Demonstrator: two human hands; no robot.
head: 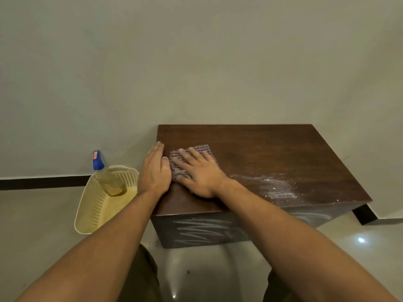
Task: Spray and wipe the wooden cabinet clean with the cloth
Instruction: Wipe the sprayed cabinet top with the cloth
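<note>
While flat: two hands (156,171), one cloth (204,149).

The dark wooden cabinet (272,153) stood against the wall — white smears on its near right top and front. A checked cloth (192,154) lay flat at its left.

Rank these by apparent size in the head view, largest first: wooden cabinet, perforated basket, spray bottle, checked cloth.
1. wooden cabinet
2. perforated basket
3. spray bottle
4. checked cloth, though the right hand partly covers it, so its rank below the bottle is unsure.
</note>
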